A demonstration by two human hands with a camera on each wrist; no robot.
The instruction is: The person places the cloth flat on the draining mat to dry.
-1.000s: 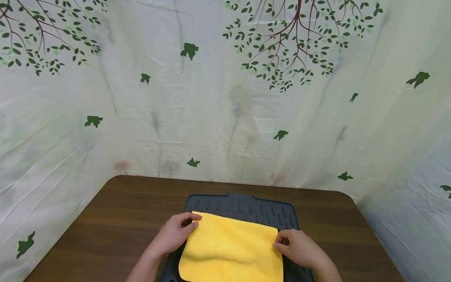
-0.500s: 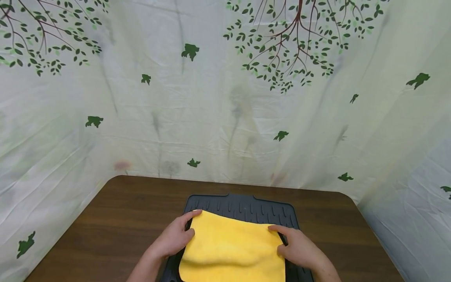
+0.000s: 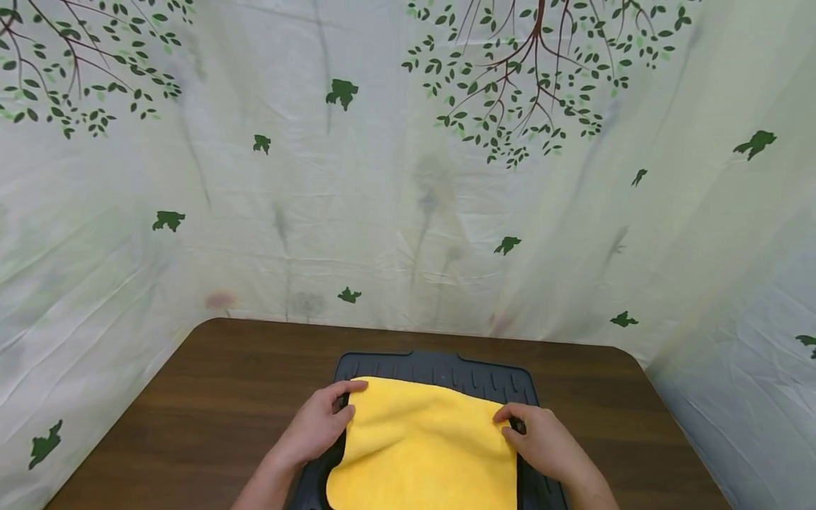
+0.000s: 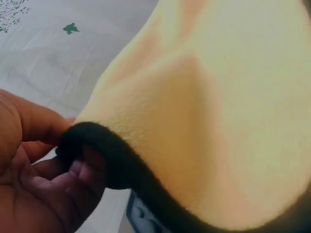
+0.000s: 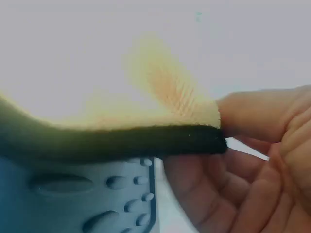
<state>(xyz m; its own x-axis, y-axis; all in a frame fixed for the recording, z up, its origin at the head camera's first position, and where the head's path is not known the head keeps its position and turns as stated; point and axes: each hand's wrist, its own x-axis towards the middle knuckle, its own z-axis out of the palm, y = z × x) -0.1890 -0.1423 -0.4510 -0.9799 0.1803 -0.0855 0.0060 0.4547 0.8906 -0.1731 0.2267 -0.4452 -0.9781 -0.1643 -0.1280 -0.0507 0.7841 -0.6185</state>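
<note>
A yellow cloth (image 3: 433, 453) with a dark edge lies spread over a dark grey ribbed board (image 3: 433, 367) in the head view. My left hand (image 3: 321, 421) pinches its far left corner, index finger on top and thumb at the side. At the far right corner, my right hand (image 3: 542, 438) pinches the cloth between thumb and fingers. The left wrist view has the cloth (image 4: 194, 126) sagging in soft folds from the left hand (image 4: 46, 170), its underside dark. In the right wrist view the right hand (image 5: 252, 160) grips the corner, raised over the board (image 5: 97, 194).
The board rests on a brown wooden table (image 3: 210, 418) with rounded far corners. Behind and beside the table hangs a pale curtain (image 3: 382, 212) printed with leaves and branches. The cloth's near part runs out of the head view.
The right hand's fingers spread along the corner, then closed on it again. The cloth's far edge has shifted slightly away, and its fold has changed shape. The left hand has barely moved.
</note>
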